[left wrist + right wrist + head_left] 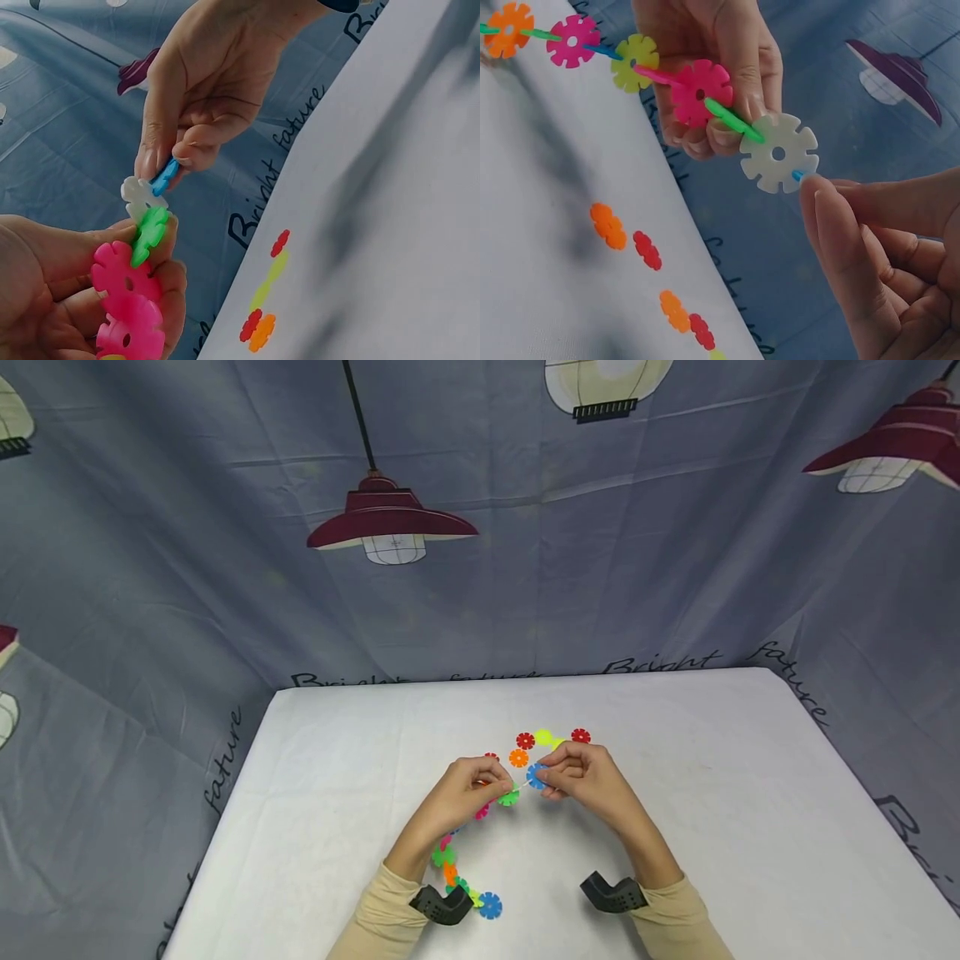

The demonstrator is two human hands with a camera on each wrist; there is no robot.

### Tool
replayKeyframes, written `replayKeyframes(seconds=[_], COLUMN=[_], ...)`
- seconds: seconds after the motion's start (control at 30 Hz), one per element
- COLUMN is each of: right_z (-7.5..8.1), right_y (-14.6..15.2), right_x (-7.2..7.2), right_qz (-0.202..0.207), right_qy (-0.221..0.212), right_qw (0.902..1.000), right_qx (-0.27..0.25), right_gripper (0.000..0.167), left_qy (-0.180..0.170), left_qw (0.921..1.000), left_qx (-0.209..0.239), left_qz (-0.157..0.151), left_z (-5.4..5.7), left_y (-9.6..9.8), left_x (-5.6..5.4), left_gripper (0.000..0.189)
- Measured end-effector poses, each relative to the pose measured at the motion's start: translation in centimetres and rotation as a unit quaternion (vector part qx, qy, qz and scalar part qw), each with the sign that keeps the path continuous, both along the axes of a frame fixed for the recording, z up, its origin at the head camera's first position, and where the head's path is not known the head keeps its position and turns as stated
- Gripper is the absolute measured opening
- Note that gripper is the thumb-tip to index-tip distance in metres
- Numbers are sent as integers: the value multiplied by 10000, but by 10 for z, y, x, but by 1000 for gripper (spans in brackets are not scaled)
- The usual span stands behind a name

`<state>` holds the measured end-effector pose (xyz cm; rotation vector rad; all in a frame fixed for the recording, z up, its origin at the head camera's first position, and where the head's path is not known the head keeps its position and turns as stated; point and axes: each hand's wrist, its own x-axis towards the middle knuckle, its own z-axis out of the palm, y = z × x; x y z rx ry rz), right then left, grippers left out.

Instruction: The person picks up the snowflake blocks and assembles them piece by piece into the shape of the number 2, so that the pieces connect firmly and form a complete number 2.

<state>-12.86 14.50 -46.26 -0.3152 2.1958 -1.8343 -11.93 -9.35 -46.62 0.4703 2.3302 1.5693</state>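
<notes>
My left hand (467,789) pinches a green notched disc (152,234) near the end of a chain of linked snowflake discs. Next to the green one, a white disc (778,153) is linked on, facing the right wrist camera. Between the right hand's (592,781) thumb and forefinger is a blue disc (537,776), its edge at the white disc's rim; how deep it sits in a slot is hidden. Pink discs (127,277) follow the green one in the chain, which hangs below my left hand and curves down to another blue disc (491,906) near the left wrist.
Beyond the hands, loose discs lie on the white table (712,810): a red one (581,736), an orange one (518,758), another red one (526,741) and a yellow one (543,737). Black wrist mounts (615,893) sit on both forearms. A grey printed curtain (525,593) stands behind.
</notes>
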Motion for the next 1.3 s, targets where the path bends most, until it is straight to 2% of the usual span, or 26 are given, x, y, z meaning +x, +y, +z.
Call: replayKeyframes(seconds=[0.2,0.4,0.53,0.67,0.73,0.83,0.9,0.97,1.03,1.13,1.2,1.3], right_z=[0,0,-5,-14,-19,-27,-32,-35,-39,-44,-47,-52], right_y=[-2,4,11,12,11,11,12,13,16,18,19,21], right_x=[0,0,-1,-1,-1,3,6,10,13,18,21,25], right_qz=[114,431,760,848,769,632,523,396,304,150,142,181], right_qy=[-82,-76,-152,-310,-409,-554,-619,-704,-783,-1029,-1153,-1251], right_qw=[9998,9990,9969,9958,9961,9964,9967,9967,9964,9946,9932,9920], right_qx=[-157,-14,150,149,125,91,99,83,62,-39,-56,-22], right_gripper=[19,29,32,31,31,33,34,35,36,34,34,33], left_qy=[-133,-159,6,213,267,324,263,100,-105,-279,-237,-100], left_qw=[9998,9998,9999,9991,9984,9931,9845,9741,9693,9737,9790,9797], left_qx=[134,112,-94,-370,-476,-854,-1354,-1913,-2217,-2136,-1929,-1894], left_qz=[75,69,-48,-22,168,738,1084,1204,1059,740,613,654], left_z=[3,2,3,3,3,2,1,-2,-9,-19,-23,-23], left_y=[0,3,4,-2,-9,-24,-37,-49,-60,-70,-73,-74], left_x=[2,1,1,4,7,18,28,39,48,56,54,44], left_gripper=[11,13,15,18,24,41,54,62,63,52,42,33])
